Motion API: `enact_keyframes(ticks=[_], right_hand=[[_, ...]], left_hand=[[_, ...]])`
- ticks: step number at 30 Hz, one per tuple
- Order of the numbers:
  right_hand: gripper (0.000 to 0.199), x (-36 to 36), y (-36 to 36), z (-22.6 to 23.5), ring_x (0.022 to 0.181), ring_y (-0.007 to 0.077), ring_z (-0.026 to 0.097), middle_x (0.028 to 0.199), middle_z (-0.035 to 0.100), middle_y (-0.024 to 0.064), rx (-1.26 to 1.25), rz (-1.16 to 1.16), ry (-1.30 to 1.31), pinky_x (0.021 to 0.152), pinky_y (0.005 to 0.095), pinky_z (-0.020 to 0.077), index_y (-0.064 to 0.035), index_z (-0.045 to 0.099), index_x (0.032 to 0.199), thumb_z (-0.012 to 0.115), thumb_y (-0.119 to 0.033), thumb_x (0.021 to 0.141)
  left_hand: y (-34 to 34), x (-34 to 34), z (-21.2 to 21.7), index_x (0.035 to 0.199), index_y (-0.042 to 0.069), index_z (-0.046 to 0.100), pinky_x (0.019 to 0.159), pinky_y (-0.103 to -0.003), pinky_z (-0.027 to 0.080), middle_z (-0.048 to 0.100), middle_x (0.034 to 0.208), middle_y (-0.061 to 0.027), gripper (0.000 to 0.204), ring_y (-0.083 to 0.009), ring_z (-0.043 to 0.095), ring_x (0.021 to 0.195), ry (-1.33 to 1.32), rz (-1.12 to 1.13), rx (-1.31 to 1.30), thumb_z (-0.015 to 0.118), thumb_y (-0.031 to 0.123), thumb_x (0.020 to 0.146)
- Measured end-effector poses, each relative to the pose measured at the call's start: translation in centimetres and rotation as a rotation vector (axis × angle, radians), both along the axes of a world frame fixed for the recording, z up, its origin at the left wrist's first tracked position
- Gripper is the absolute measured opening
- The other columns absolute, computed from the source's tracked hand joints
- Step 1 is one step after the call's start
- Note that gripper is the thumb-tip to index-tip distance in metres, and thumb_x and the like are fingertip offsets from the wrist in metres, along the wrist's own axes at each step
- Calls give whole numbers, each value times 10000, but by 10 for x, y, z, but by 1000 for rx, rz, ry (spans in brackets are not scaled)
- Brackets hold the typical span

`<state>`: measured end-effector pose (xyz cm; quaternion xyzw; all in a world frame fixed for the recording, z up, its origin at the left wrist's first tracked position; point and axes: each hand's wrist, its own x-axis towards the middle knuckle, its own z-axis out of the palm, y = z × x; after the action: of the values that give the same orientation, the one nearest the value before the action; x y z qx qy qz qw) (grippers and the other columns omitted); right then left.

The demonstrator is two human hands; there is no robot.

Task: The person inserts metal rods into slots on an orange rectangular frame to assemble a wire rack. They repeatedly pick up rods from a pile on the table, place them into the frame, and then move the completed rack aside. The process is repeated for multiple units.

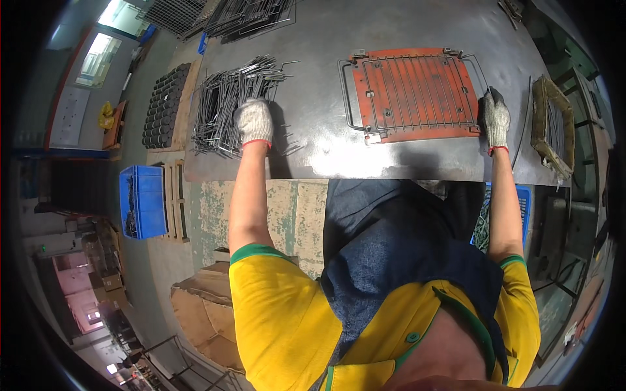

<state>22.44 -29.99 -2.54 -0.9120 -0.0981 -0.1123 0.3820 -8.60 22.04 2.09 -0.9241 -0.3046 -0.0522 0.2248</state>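
On the metal table lies a red plate fixture (pixel 417 125), with a row of thin parallel metal rods set across it. A bent wire frame (pixel 344 91) runs around the fixture and sticks out at both sides. My right hand (pixel 496 120), in a white knitted glove with darkened fingers, is closed at the frame's right end, close beside the plate; its fingertips are partly hidden. To the left, my gloved left hand (pixel 254 122) rests with curled fingers on a loose pile of straight metal rods (pixel 218 107). What lies under those fingers is mostly hidden.
More wire pieces (pixel 251 16) lie at the table's far left. A wooden-sided box (pixel 540 124) of rods stands at the right edge. Left of the table are stacked dark cylinders (pixel 166 107) and a blue bin (pixel 147 202). A cardboard box (pixel 205 313) sits on the floor.
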Motion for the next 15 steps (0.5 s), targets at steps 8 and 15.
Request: enact_keyframes(ticks=[8, 15], right_hand=[[459, -1, 1, 3, 989, 371, 674, 1085, 699, 200, -35, -23, 43, 861, 438, 514, -79, 589, 1308, 459, -375, 983], [461, -2, 1, 4, 1120, 385, 625, 1211, 664, 195, -26, -32, 70, 953, 441, 483, -88, 588, 1317, 470, -379, 980]], left_hand=[[12, 20, 9, 939, 25, 746, 816, -484, 560, 713, 969, -229, 322, -384, 703, 916, -71, 55, -330, 599, 307, 893], [11, 44, 33, 1026, 17, 745, 904, -452, 542, 710, 1063, -237, 472, -365, 693, 1026, 15, 165, -608, 639, 435, 836]])
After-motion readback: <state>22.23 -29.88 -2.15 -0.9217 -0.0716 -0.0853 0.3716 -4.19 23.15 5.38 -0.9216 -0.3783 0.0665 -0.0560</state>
